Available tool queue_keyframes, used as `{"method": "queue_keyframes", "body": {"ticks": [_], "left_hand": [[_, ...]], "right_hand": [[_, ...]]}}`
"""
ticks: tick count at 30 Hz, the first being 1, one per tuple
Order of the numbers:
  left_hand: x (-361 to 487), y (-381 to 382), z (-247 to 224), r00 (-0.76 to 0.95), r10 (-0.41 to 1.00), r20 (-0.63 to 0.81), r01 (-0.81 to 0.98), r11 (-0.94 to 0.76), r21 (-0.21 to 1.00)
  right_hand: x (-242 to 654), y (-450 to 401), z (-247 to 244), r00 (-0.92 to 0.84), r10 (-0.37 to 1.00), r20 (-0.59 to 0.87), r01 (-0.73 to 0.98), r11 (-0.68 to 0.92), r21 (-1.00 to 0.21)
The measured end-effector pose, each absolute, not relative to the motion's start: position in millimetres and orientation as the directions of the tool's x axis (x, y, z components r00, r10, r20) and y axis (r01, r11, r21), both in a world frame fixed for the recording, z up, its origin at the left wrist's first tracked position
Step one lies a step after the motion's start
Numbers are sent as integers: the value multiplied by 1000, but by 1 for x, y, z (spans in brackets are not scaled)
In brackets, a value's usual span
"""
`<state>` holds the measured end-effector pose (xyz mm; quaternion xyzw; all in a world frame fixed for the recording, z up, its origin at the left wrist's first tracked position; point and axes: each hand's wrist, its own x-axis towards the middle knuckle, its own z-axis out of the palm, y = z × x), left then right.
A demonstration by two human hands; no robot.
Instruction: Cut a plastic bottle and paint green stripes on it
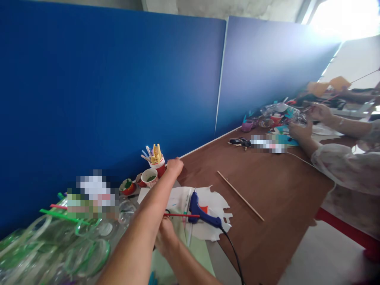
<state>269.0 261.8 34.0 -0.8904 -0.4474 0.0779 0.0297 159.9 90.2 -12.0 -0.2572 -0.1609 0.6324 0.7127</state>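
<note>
1. while the left hand (pixel 175 167) is hiding its grip, state unclear, beyond the glue gun (pixel 203 211), the right hand (pixel 166 232), apart, is pinching a red stick (pixel 182 215) left of it, leaving the tip free.
2. white paper (pixel 218 202) is lying beneath the gun, probably for catching drips.

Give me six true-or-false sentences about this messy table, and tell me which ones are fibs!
1. The glue gun lies on white paper. True.
2. The left hand is holding the glue gun. False: it is near a cup.
3. A yellow clip stands in that cup. True.
4. The wall is green. False: it is blue.
5. A red stick has one end at the right hand. True.
6. The wooden stick touches the glue gun. False: it lies apart, on the brown table.
</note>
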Motion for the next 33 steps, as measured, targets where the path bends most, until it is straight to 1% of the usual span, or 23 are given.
{"method": "queue_keyframes", "body": {"ticks": [3, 5, 10, 11, 12, 14, 17, 20, 22, 24, 27, 33], "left_hand": [[274, 253, 60, 636, 772, 9, 771, -634, -64], [275, 250, 88, 641, 760, 106, 765, -643, -15], [251, 258, 183, 585, 745, 320, 762, -640, 98], [241, 261, 200, 548, 736, 397, 741, -648, 179], [231, 264, 215, 510, 725, 463, 725, -652, 223], [209, 271, 237, 461, 727, 509, 754, -623, 208], [182, 282, 245, 408, 780, 474, 838, -526, 143], [167, 292, 231, 359, 829, 429, 901, -427, 72], [163, 298, 220, 322, 846, 426, 928, -372, 37], [162, 302, 210, 306, 858, 412, 936, -349, 33], [164, 305, 198, 328, 871, 366, 929, -367, 42], [164, 304, 160, 351, 914, 204, 925, -372, 78]], "right_hand": [[161, 91, -12, 96, 988, -122, -879, 27, -476], [161, 91, -13, 89, 989, -120, -895, 26, -446], [160, 89, -16, 54, 993, -103, -900, 3, -436], [159, 89, -17, 52, 994, -97, -900, 5, -435], [158, 88, -17, 48, 995, -91, -900, 3, -436], [157, 88, -18, 36, 996, -81, -898, -3, -440], [157, 88, -18, 30, 997, -69, -897, -4, -443], [157, 88, -20, 31, 997, -73, -894, -5, -449], [156, 88, -21, 30, 997, -77, -892, -8, -453], [156, 88, -21, 29, 997, -72, -892, -6, -451], [156, 88, -20, 26, 998, -64, -892, -6, -451], [154, 87, -20, 18, 997, -71, -886, -17, -463]]}}
